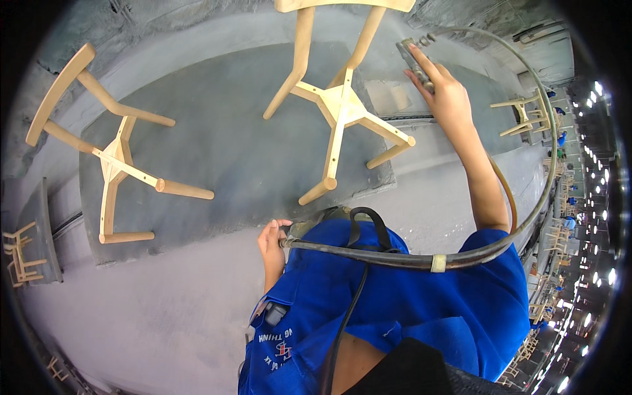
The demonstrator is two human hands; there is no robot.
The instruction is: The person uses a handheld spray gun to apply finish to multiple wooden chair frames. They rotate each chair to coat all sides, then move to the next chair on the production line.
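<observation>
My right hand (447, 95) is raised at the upper right, its fingers closed on a metal spray gun (415, 64). A dark hose (550, 118) loops from the gun down the right side and across my blue shirt. Its near end reaches my left hand (270, 240), whose fingers are curled round it by my chest; the fingertips are partly hidden. Beyond my hands stands a pale wooden chair frame (339, 105) without a seat, left of the gun. A second seatless chair frame (115, 158) is farther left. The gun touches neither frame.
Both frames stand on a dark grey board (230, 145). A small chair frame (25, 253) is at the far left, another (523, 115) at the far right. A grey wall (197, 20) runs behind. Along the right edge are rows of chairs, several people and ceiling lights.
</observation>
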